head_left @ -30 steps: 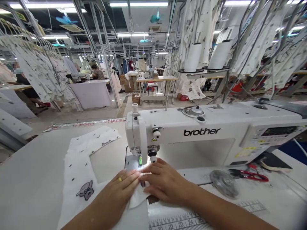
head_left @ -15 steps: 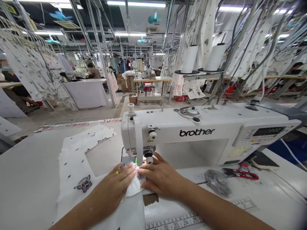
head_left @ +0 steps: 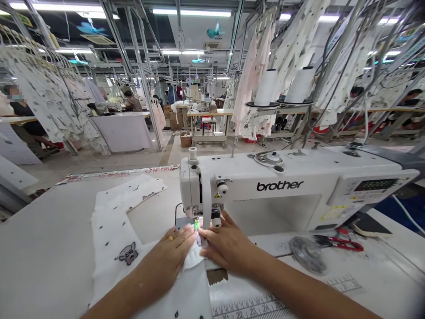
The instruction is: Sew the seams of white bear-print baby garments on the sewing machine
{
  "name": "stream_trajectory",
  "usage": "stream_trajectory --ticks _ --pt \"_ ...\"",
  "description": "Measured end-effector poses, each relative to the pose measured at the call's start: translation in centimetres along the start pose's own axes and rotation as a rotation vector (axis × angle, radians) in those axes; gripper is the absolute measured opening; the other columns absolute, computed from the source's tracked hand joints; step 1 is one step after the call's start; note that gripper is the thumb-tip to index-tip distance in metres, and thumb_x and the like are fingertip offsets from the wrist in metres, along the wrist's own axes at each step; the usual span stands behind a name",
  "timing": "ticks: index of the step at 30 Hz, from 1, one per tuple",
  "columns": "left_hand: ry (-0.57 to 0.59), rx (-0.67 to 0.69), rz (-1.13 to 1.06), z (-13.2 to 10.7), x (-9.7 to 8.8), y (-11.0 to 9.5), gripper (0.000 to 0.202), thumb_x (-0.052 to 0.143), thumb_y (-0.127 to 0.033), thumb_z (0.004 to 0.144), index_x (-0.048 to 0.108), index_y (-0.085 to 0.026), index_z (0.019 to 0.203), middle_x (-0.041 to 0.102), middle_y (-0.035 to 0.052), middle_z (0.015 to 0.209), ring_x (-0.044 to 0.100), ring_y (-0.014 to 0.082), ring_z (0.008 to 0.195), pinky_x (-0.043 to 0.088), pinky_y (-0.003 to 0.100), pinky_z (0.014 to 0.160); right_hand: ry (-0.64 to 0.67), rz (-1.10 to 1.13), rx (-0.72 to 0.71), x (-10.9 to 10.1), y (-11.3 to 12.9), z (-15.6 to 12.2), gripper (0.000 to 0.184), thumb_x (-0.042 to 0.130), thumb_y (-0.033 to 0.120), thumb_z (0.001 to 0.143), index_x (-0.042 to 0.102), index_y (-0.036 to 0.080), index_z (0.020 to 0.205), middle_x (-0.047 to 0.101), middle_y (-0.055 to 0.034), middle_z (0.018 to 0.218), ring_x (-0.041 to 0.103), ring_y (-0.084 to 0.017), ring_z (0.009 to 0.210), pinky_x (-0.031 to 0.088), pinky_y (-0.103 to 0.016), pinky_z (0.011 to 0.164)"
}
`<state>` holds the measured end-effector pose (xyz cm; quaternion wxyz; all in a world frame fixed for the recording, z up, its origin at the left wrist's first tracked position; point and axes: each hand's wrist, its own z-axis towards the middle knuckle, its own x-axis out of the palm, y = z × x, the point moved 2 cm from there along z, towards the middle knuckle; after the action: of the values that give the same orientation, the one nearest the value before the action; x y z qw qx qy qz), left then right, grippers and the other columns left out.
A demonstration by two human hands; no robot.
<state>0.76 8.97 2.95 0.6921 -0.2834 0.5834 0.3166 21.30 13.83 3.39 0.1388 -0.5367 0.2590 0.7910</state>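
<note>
Fingers point(head_left: 184, 237) of the left hand point(head_left: 164, 263) lie stretched out and flat, gripping nothing. Their tips press the printed white fabric piece point(head_left: 111, 230) down just in front of the needle area point(head_left: 196, 224); a ring shows on one of them. Fingers point(head_left: 214, 234) of the right hand point(head_left: 227, 248) are likewise extended and close together, flat on a folded edge of the same cloth, with their tips touching those of the left.

The fabric lies on the white sewing table point(head_left: 40, 248). Its near end is under both hands at the foot of the Brother sewing machine point(head_left: 282, 186), and its L-shaped far part is spread to the left, a cartoon animal print facing up. Judged from this position, the edge has been brought to the needle, while the length beneath the palms has not yet passed it. Whether the needle is down cannot be told.

Red thread snips point(head_left: 341, 243) and a metal disc point(head_left: 308, 260) lie well to the right, apart from both hands.
</note>
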Motion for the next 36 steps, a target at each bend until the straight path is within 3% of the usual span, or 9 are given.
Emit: stream_trajectory --ticks 6,10,17,23,28,33,36 --pt "-0.042 -0.013 -0.007 -0.5 1.0 0.4 0.054 0.039 -0.005 0.09 0.043 -0.019 0.142 0.049 0.0072 0.145 0.051 0.0245 0.13 0.046 0.048 0.106 -0.072 0.011 -0.174 -0.7 0.0 -0.4 0.025 0.049 0.039 0.099 0.059 0.022 0.115 0.067 -0.002 0.109 0.053 -0.018 0.103 0.016 -0.037 0.113" --pt "-0.041 -0.011 -0.007 -0.5 1.1 0.6 0.053 0.04 -0.007 0.091 0.042 -0.021 0.142 0.05 0.0065 0.145 0.051 0.0237 0.13 0.046 0.047 0.107 -0.006 0.04 -0.277 -1.1 0.3 -0.7 0.018 0.052 0.036 0.099 0.059 0.022 0.107 0.065 0.0001 0.116 0.051 -0.015 0.112 0.008 -0.038 0.117" --pt "-0.097 0.036 -0.01 -0.3 0.0 0.9 0.046 0.041 -0.012 0.095 0.046 -0.019 0.14 0.053 0.007 0.142 0.05 0.0218 0.13 0.045 0.04 0.108 0.013 0.002 -0.258 -1.3 0.4 -1.0 0.019 0.053 0.035 0.1 0.058 0.022 0.112 0.064 0.0016 0.12 0.045 -0.016 0.123 0.001 -0.038 0.119" --pt "-0.129 0.24 -0.057 0.1 -1.2 0.9 0.039 0.036 -0.007 0.096 0.058 -0.021 0.125 0.065 0.0043 0.126 0.058 0.0167 0.12 0.047 0.031 0.105 0.042 -0.013 -0.215 -1.3 0.5 -1.2 0.027 0.053 0.038 0.099 0.054 0.024 0.122 0.061 0.0004 0.125 0.043 -0.019 0.123 -0.002 -0.041 0.119" --pt "-0.186 0.239 -0.044 1.1 -1.0 2.1 0.042 0.035 -0.002 0.093 0.059 -0.019 0.125 0.067 0.0071 0.122 0.06 0.0185 0.116 0.05 0.033 0.102 0.038 -0.054 -0.117 -1.4 0.2 -1.0 0.039 0.053 0.05 0.096 0.053 0.023 0.124 0.058 -0.0064 0.124 0.04 -0.024 0.123 0.006 -0.045 0.118" --pt "-0.16 0.22 -0.015 1.3 -1.5 2.0 0.039 0.037 -0.003 0.094 0.059 -0.018 0.122 0.066 0.0079 0.121 0.06 0.0197 0.115 0.05 0.036 0.101 -0.023 -0.014 -0.108 -1.6 -0.3 -0.9 0.029 0.05 0.044 0.099 0.058 0.024 0.118 0.06 -0.0039 0.113 0.042 -0.021 0.118 0.007 -0.041 0.118" --pt "-0.115 0.269 0.007 1.0 -2.0 1.3 0.036 0.037 -0.004 0.096 0.059 -0.017 0.121 0.067 0.0063 0.121 0.061 0.0192 0.115 0.048 0.037 0.104 0.005 0.021 -0.144 -1.6 -0.1 -0.9 0.031 0.051 0.043 0.098 0.056 0.024 0.122 0.061 -0.0035 0.109 0.045 -0.02 0.114 0.011 -0.038 0.117"
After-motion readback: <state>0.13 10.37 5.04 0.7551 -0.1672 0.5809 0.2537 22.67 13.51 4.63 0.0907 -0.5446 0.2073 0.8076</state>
